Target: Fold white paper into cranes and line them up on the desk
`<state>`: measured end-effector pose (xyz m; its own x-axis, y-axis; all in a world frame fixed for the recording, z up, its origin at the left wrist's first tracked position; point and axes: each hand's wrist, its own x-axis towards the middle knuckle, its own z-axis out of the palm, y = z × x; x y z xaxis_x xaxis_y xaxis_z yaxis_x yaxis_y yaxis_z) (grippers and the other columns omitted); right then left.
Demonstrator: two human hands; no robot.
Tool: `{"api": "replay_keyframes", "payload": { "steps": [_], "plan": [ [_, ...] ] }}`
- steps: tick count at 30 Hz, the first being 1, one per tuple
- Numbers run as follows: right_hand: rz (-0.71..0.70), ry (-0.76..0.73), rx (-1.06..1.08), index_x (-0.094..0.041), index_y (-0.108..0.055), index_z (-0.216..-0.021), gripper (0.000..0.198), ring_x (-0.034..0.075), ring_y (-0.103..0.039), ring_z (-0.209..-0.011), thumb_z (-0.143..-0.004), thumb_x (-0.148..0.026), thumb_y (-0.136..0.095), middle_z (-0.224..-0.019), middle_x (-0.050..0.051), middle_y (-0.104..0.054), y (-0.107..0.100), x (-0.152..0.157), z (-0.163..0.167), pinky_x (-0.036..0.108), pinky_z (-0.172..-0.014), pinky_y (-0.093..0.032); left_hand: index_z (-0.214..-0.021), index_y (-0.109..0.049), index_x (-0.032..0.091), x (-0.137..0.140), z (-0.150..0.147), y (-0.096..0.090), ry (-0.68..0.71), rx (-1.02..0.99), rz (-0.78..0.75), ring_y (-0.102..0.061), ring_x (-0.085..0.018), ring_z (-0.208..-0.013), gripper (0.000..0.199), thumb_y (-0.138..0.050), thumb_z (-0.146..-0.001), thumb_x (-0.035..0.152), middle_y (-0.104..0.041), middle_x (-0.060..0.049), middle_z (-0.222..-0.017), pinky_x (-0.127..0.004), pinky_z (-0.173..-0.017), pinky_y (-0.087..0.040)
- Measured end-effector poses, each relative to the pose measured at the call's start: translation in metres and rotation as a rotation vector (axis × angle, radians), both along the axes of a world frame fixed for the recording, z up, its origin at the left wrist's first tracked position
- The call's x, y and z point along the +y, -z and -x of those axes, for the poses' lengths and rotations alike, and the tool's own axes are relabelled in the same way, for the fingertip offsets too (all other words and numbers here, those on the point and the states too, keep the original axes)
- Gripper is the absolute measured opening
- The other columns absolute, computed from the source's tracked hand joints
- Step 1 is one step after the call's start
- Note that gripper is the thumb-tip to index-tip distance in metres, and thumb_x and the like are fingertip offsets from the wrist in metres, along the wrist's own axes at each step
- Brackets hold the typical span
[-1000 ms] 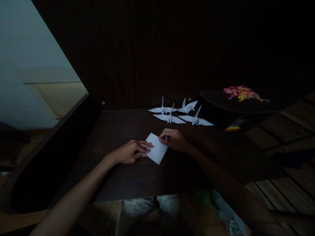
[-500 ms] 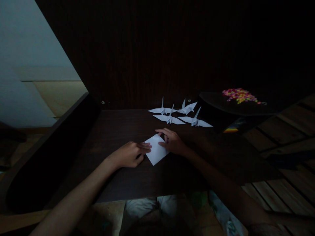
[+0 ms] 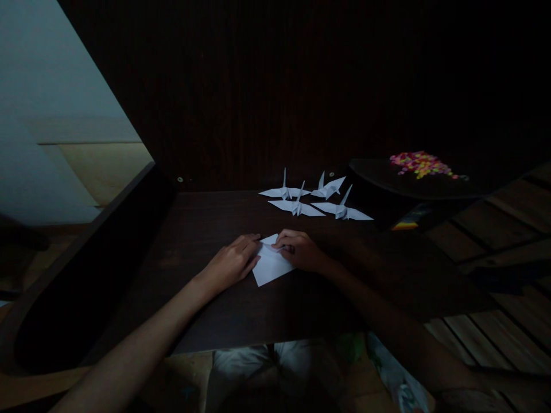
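Observation:
A white sheet of folded paper (image 3: 272, 269) lies on the dark tabletop, one corner pointing toward me. My left hand (image 3: 235, 258) is closed at the paper's left edge, fingers together along it and thumb side against the sheet. At the upper right of the paper, my right hand (image 3: 299, 250) has its thumb and fingers pinched on a flap, which lifts slightly. The right fingers cover part of that side. Several white origami cranes (image 3: 298, 207) stand beyond both hands, wings spread.
A dark wooden panel (image 3: 241, 103) rises behind the cranes, and a low side board (image 3: 86, 269) borders the left. Small colourful pieces (image 3: 424, 165) are heaped on a dark rounded shelf (image 3: 374, 175) at the right. Wooden slats (image 3: 486, 338) show below right.
The paper has turned slightly, its near corner shifting left. My left fingers have moved up along its edge. My right fingers have closed inward on the flap.

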<state>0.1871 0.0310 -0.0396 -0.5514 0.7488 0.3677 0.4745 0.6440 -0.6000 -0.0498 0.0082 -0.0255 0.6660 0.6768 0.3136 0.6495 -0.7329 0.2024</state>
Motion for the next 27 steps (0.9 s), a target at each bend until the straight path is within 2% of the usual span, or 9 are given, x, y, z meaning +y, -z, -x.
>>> {"api": "replay_keyframes", "payload": {
  "steps": [4, 8, 12, 16, 19, 22, 25, 27],
  "plan": [
    [-0.010, -0.030, -0.059, -0.017, -0.072, -0.087, 0.025, 0.012, -0.057, -0.066, -0.071, -0.003, -0.058, -0.090, 0.004, -0.064, -0.005, -0.003, -0.002, 0.026, -0.068, -0.048, -0.131, -0.049, 0.013, -0.001, -0.003, 0.007, 0.009, 0.013, -0.046, -0.042, -0.027, -0.134, 0.038, -0.046, -0.094, 0.023, -0.048, -0.016, -0.141, -0.043, -0.108, -0.043],
    [0.012, -0.081, -0.075, -0.016, -0.070, -0.089, 0.013, 0.010, -0.054, -0.060, -0.078, -0.020, -0.066, -0.094, 0.005, -0.063, -0.008, -0.005, -0.004, 0.027, -0.067, -0.048, -0.134, -0.046, 0.012, -0.001, -0.005, 0.018, 0.082, 0.069, -0.066, -0.036, -0.027, -0.137, 0.041, -0.043, -0.094, 0.016, -0.047, -0.017, -0.142, -0.045, -0.109, -0.041],
    [0.000, -0.108, -0.079, -0.017, -0.070, -0.085, 0.016, 0.013, -0.058, -0.073, -0.088, -0.028, -0.059, -0.093, 0.005, -0.062, -0.007, -0.004, -0.005, 0.027, -0.072, -0.047, -0.138, -0.042, 0.013, 0.000, -0.003, 0.022, 0.116, 0.109, -0.058, -0.040, -0.026, -0.135, 0.045, -0.041, -0.093, 0.011, -0.049, -0.015, -0.140, -0.044, -0.108, -0.042],
    [-0.005, -0.100, -0.111, -0.016, -0.069, -0.090, 0.011, 0.015, -0.060, -0.080, -0.086, -0.024, -0.062, -0.093, 0.005, -0.061, -0.006, -0.005, -0.003, 0.027, -0.075, -0.046, -0.134, -0.048, 0.013, 0.003, -0.001, 0.017, 0.092, 0.113, -0.085, -0.038, -0.029, -0.136, 0.043, -0.046, -0.091, 0.011, -0.051, -0.015, -0.139, -0.046, -0.106, -0.044],
    [0.016, -0.066, -0.152, -0.015, -0.068, -0.090, 0.012, 0.013, -0.058, -0.073, -0.082, -0.024, -0.068, -0.090, 0.004, -0.061, -0.008, -0.008, 0.001, 0.026, -0.071, -0.046, -0.125, -0.058, 0.015, 0.007, 0.000, 0.012, -0.029, 0.056, -0.122, -0.050, -0.029, -0.122, 0.033, -0.048, -0.093, 0.018, -0.056, -0.015, -0.132, -0.047, -0.096, -0.050],
    [0.030, -0.039, -0.175, -0.014, -0.066, -0.099, 0.023, 0.013, -0.057, -0.069, -0.079, -0.023, -0.071, -0.085, 0.002, -0.061, -0.010, -0.010, 0.005, 0.026, -0.069, -0.046, -0.110, -0.068, 0.015, 0.010, 0.002, 0.007, -0.113, -0.001, -0.115, -0.056, -0.026, -0.098, 0.026, -0.052, -0.093, 0.026, -0.065, -0.014, -0.113, -0.044, -0.084, -0.053],
    [0.022, -0.031, -0.183, -0.013, -0.066, -0.105, 0.031, 0.014, -0.058, -0.069, -0.078, -0.024, -0.073, -0.083, 0.003, -0.062, -0.008, -0.010, 0.007, 0.026, -0.069, -0.047, -0.097, -0.073, 0.015, 0.013, 0.004, 0.003, -0.088, -0.050, -0.043, -0.055, -0.022, -0.087, 0.022, -0.054, -0.092, 0.025, -0.068, -0.010, -0.097, -0.038, -0.080, -0.052],
    [0.015, -0.036, -0.170, -0.012, -0.067, -0.106, 0.031, 0.014, -0.060, -0.071, -0.078, -0.024, -0.072, -0.087, 0.005, -0.063, -0.005, -0.010, 0.006, 0.026, -0.070, -0.048, -0.095, -0.074, 0.016, 0.014, 0.007, 0.001, -0.040, -0.066, 0.023, -0.055, -0.021, -0.090, 0.022, -0.054, -0.092, 0.025, -0.067, -0.009, -0.098, -0.037, -0.083, -0.050]
  ]
}}
